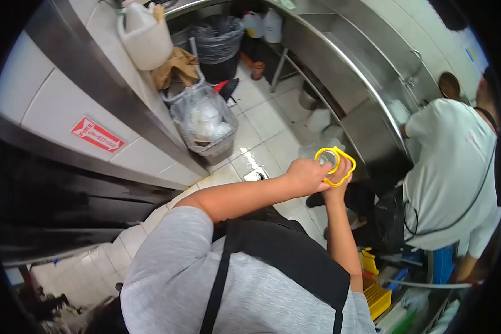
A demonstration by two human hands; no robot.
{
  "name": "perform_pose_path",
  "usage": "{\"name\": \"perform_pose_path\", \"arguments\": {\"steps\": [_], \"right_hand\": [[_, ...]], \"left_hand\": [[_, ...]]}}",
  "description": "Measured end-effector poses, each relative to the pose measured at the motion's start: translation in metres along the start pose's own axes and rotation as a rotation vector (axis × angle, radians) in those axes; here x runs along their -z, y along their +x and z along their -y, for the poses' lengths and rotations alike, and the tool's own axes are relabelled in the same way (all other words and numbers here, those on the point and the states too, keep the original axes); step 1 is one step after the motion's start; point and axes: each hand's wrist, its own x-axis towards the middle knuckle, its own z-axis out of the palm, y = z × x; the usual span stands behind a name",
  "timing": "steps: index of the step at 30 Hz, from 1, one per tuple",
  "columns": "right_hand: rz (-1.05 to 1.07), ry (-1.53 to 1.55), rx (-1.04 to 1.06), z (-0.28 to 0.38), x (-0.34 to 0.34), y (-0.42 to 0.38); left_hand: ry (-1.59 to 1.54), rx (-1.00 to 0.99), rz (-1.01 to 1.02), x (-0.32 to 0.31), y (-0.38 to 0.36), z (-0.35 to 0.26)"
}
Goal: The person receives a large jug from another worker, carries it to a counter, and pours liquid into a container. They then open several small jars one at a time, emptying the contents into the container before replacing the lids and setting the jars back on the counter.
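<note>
In front of my body both hands are on a yellow ring-shaped piece, which has a round opening and a wider loop beside it. A pale, see-through part seems to join it; its exact kind cannot be made out. My left hand comes in from the left and is closed at the round opening, with its fingertips partly hidden. From below, my right hand grips the loop side, with fingers curled behind the yellow edge. The two hands are close together, over the tiled floor.
A bin with a clear liner stands at the left wall, below a white jug. Farther back is a black-lined bin. A steel sink counter runs along the right. A co-worker in a white shirt stands there, near yellow crates.
</note>
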Motion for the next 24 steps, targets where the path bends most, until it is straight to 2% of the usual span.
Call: {"name": "perform_pose_path", "arguments": {"steps": [2,5,6,11,14,16,18,20,22,24], "right_hand": [[0.017,0.059,-0.033,0.009,0.003,0.011],[0.116,0.123,-0.127,-0.007,-0.026,0.041],[0.121,0.103,-0.097,-0.008,-0.030,0.053],[0.112,0.113,-0.108,-0.017,-0.039,0.089],[0.134,0.200,-0.239,-0.048,-0.054,0.095],[0.155,0.205,-0.324,-0.065,-0.061,0.097],[0.175,0.219,-0.455,-0.075,-0.070,0.101],[0.196,0.236,-0.609,-0.078,-0.076,0.103],[0.234,0.235,-0.667,-0.075,-0.084,0.110],[0.252,0.230,-0.689,-0.076,-0.095,0.112]], "left_hand": [[0.012,0.060,-0.018,-0.001,0.004,0.005],[-0.077,0.173,-0.095,-0.004,0.039,0.050],[-0.113,0.225,-0.112,-0.008,0.051,0.067],[-0.236,0.395,-0.293,-0.007,0.078,0.167],[-0.249,0.491,-0.472,0.017,0.082,0.241],[-0.264,0.665,-0.549,0.046,0.086,0.286],[-0.405,0.780,-0.742,0.055,0.092,0.360],[-0.502,0.852,-0.950,0.097,0.105,0.390],[-0.491,0.786,-1.162,0.134,0.131,0.429],[-0.379,0.639,-1.341,0.160,0.168,0.486]]}}
